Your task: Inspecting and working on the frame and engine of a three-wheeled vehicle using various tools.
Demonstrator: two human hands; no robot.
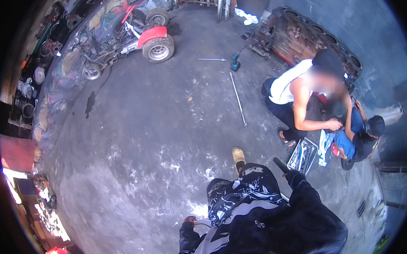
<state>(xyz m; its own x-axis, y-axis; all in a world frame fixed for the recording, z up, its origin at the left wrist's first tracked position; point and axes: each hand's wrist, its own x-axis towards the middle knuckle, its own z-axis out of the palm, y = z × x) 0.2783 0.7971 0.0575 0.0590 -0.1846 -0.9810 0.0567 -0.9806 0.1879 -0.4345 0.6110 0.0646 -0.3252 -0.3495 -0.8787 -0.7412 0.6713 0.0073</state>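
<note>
Hands (189, 219) indistinct beyond dark sleeves (306, 193)

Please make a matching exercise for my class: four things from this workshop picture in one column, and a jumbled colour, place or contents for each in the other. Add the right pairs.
Things
1. Dark handle
2. Metal tray
3. Power drill
4. Vehicle's fender

Descriptions
A. Teal and black, on the floor
B. Red, above a wheel
C. At the wearer's right hand
D. Holds tools

Pairs: 1-C, 2-D, 3-A, 4-B
</note>
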